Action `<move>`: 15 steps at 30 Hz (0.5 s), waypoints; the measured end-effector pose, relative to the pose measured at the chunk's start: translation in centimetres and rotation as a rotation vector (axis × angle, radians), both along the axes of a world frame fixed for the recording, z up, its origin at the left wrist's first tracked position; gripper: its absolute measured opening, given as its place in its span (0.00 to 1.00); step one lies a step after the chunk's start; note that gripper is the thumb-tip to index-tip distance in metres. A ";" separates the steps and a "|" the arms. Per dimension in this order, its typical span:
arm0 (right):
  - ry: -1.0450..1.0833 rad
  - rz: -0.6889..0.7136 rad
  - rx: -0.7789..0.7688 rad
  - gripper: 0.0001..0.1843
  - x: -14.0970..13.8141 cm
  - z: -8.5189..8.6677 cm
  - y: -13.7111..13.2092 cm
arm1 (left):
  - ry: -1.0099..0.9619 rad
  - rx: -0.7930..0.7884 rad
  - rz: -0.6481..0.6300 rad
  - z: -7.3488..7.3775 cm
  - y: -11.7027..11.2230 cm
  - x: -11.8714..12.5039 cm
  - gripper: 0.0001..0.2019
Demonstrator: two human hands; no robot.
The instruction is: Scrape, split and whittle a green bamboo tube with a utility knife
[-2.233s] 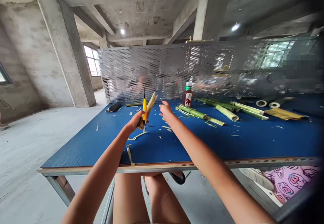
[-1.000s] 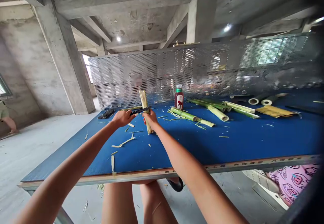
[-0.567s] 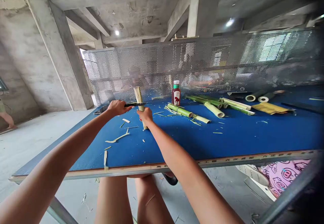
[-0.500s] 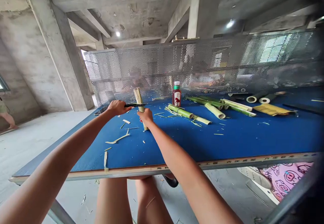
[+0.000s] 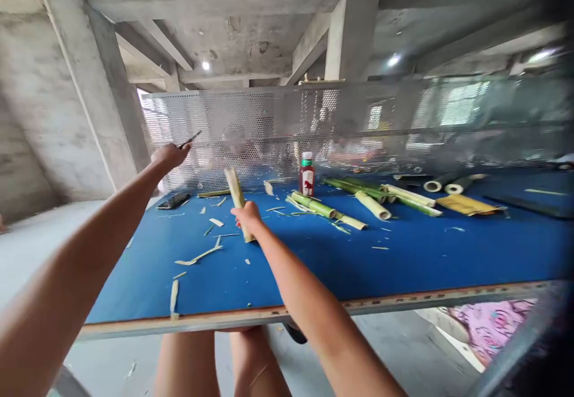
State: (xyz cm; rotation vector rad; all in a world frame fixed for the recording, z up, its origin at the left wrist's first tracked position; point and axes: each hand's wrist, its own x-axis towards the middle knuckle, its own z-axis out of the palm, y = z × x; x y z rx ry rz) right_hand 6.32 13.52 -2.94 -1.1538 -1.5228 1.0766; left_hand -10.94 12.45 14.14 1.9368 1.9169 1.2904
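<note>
My left hand is raised above the far left of the table, closed around the handle of a dark knife. The blade points up and to the right, apart from the bamboo. My right hand grips a pale, peeled piece of bamboo around its lower part. That bamboo stands nearly upright, leaning left, with its lower end at the blue table. Thin bamboo shavings lie in front and to the left of it.
A bottle with a red label stands behind green bamboo pieces. Farther right are more bamboo lengths and a yellow packet. A black phone-like object lies at left. A perforated metal screen borders the back.
My left hand has lifted the knife off the bamboo, up and to the left. My right hand still holds the bamboo. A strip now lies behind it, and the view has shifted slightly.
</note>
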 end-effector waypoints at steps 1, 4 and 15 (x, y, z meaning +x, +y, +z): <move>0.020 -0.002 0.001 0.04 0.3 -0.1 0.3 | 0.144 -0.002 0.136 0.5 -0.5 -0.4 0.27; 0.119 0.026 0.023 0.10 1.2 -0.3 0.7 | 0.613 -0.017 0.391 -0.5 -1.9 0.1 0.32; 0.151 -0.070 0.110 0.07 1.1 0.1 0.6 | 0.910 -0.079 0.119 -9.9 -3.5 5.3 0.36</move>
